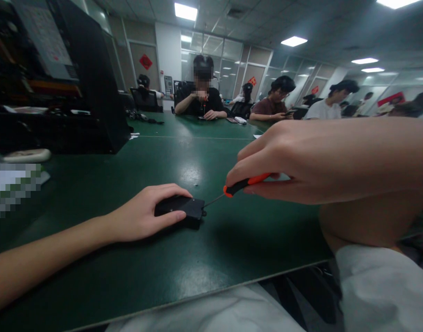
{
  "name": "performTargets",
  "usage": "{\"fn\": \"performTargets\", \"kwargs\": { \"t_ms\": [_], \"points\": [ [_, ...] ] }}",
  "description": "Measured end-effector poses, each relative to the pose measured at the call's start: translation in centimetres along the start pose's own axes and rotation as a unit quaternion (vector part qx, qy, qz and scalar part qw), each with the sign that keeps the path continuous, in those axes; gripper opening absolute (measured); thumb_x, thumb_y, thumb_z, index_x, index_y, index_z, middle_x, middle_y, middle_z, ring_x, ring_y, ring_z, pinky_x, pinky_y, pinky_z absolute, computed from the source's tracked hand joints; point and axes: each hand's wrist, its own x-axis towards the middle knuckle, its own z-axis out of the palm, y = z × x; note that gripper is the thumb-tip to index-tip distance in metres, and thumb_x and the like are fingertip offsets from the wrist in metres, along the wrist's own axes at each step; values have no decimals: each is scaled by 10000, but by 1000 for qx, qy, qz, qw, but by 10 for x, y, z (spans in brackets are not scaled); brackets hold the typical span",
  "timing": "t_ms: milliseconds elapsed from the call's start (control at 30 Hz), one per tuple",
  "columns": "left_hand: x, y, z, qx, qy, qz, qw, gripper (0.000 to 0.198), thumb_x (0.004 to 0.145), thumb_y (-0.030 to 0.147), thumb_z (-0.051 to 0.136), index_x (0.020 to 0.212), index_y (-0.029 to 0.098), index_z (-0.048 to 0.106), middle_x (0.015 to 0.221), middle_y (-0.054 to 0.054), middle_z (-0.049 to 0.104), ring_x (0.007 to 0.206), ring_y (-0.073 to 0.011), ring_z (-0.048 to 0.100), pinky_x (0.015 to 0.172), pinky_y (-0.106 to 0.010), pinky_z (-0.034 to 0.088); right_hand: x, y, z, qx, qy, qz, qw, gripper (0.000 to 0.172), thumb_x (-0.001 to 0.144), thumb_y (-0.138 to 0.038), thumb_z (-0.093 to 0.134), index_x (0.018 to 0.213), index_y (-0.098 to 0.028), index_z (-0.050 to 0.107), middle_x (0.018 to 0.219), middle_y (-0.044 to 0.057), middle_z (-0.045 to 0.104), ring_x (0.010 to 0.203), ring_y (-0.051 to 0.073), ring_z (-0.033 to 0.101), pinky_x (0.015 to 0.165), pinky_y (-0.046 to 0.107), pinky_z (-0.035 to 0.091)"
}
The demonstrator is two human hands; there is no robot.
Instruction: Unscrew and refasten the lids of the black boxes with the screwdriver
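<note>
A small flat black box [183, 207] lies on the green table [183, 267]. My left hand [145, 214] rests over its left half, fingers curled round its edges, holding it down. My right hand [301, 161] is closed on a screwdriver [241, 185] with an orange and black handle. The thin metal shaft slants down to the left, and its tip meets the right end of the box.
A tall black cabinet [90, 78] stands on the table at the left, with a white object [26, 156] beside it. Several people sit along the far side of the table. The near table edge runs above my lap.
</note>
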Motion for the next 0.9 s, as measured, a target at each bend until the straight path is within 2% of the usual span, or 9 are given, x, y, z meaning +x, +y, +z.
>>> {"fn": "performTargets", "kwargs": {
  "t_ms": [67,100,267,500,600,700,833,900],
  "points": [
    [-1,0,0,-1,0,-2,1000,353,965,460,606,1234,232,634,1202,-48,691,1077,-241,642,950,-348,480,-1,-1,-1,11,-138,-47,989,212,930,-442,659,945,-250,749,784,-37,696,588,41,540,531,213,406],
    [-1,0,0,-1,0,-2,1000,354,965,460,606,1232,229,636,1199,-50,692,1074,-242,643,947,-348,482,-1,-1,-2,14,-176,-57,983,169,948,-389,639,980,-258,741,789,-41,694,588,41,538,533,215,406],
    [0,2,0,4,4,-3,1000,359,960,465,604,1223,223,648,1189,-57,700,1065,-247,651,941,-349,492,1,-3,-3,15,-168,-52,984,96,929,-327,664,949,-256,725,743,-51,661,588,41,539,541,209,402],
    [1,0,3,-3,12,9,1000,346,960,451,608,1209,215,657,1164,-64,699,1035,-243,656,915,-340,504,10,4,9,43,-183,-62,980,213,973,-381,595,1055,-258,750,895,-27,721,664,61,585,562,221,392],
    [1,-2,3,-7,13,18,1000,326,958,432,618,1199,217,663,1150,-62,697,1018,-236,652,892,-328,501,9,16,20,99,-153,-16,983,255,947,-434,621,1044,-256,775,893,-24,735,653,67,608,556,205,410],
    [1,-2,3,-7,9,17,1000,316,957,420,621,1193,213,664,1147,-64,693,1009,-234,649,878,-322,494,-1,32,41,181,-118,68,974,304,901,-474,657,958,-217,808,835,-1,741,636,82,603,539,201,405],
    [2,-2,3,-1,7,15,1000,329,958,424,616,1200,204,656,1157,-73,682,1012,-239,643,873,-324,483,-24,50,84,310,-71,208,925,406,844,-523,691,921,-145,817,737,34,716,585,79,535,509,203,370],
    [2,-2,4,0,6,13,1000,330,961,429,608,1195,201,658,1152,-74,680,1007,-237,639,869,-326,478,-34,53,103,353,-56,248,900,454,841,-547,682,915,-118,813,660,33,679,530,66,463,477,204,327]
  ]
}}
